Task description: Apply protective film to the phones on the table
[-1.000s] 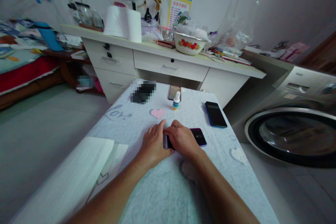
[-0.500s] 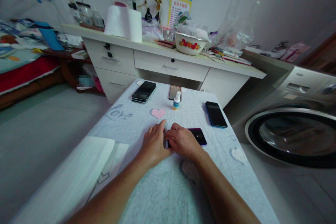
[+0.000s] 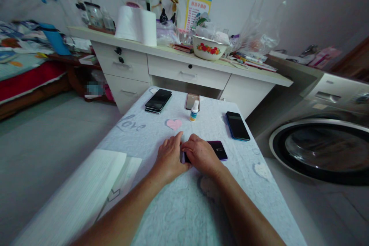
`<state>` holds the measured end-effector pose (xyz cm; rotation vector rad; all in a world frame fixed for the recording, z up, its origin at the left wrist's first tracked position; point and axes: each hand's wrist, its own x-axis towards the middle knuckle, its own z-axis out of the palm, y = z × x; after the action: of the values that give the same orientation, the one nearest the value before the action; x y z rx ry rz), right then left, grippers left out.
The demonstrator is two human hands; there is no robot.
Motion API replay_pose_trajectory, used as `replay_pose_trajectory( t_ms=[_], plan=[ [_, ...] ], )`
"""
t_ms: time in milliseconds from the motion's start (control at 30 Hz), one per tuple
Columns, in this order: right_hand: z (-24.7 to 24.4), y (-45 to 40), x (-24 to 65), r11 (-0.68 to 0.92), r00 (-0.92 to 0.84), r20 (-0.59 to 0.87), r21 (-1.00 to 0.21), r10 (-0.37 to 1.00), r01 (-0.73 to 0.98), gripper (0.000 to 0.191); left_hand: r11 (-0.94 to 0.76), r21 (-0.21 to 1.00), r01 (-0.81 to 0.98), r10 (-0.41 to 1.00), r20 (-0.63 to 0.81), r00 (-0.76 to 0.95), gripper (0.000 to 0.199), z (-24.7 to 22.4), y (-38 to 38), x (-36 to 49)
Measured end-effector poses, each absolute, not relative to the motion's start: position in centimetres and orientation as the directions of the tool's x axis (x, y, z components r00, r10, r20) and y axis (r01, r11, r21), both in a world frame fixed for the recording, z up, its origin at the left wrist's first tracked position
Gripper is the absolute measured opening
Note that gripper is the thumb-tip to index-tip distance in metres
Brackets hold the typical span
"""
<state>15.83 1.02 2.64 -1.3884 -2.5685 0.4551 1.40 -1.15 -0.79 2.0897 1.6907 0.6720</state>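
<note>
A dark phone with a purple edge [image 3: 219, 150] lies flat on the cloth-covered table, its left part hidden beneath my hands. My left hand [image 3: 170, 157] is wrapped about the phone's left end, thumb on the near side and fingers on the far side. Over the phone rests my right hand [image 3: 198, 153], its fingers curled and pressed together at the left end. Whatever those fingertips pinch is hidden. Beyond the hands stands a small white-capped spray bottle [image 3: 194, 110] with a blue and yellow label.
Stacked phones [image 3: 158, 100] lie at the far left, a gold-coloured phone [image 3: 190, 100] behind the bottle, and a black-screened phone [image 3: 238, 126] to the right. White folded paper [image 3: 86, 188] covers the left edge. A desk [image 3: 170, 67] stands behind, a washing machine [image 3: 317, 123] at right.
</note>
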Motion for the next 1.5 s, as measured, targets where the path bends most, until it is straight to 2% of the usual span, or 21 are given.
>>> replay_pose_trajectory(
  t_ms=[467, 867, 1200, 1500],
  plan=[
    [2.6, 0.8, 17.0, 0.625, -0.678, 0.034, -0.425, 0.734, 0.655, 0.022, -0.234, 0.574, 0.785, 0.972, 0.142, 0.186, 0.090, -0.8, -1.3, 1.3],
    [2.1, 0.8, 15.8, 0.521, -0.533, 0.062, -0.337, 0.844, 0.784, 0.019, -0.231, 0.552, 0.801, 0.973, 0.135, 0.187, 0.091, -0.9, -1.1, 1.3],
    [2.0, 1.1, 15.1, 0.469, -0.467, 0.086, -0.314, 0.880, 0.825, 0.028, -0.190, 0.555, 0.810, 0.982, 0.117, 0.151, 0.090, -0.7, -1.2, 1.6],
    [2.2, 1.3, 15.1, 0.411, -0.405, 0.077, -0.267, 0.911, 0.872, 0.026, -0.181, 0.563, 0.807, 0.983, 0.102, 0.150, 0.088, -0.5, -1.2, 1.6]
  ],
)
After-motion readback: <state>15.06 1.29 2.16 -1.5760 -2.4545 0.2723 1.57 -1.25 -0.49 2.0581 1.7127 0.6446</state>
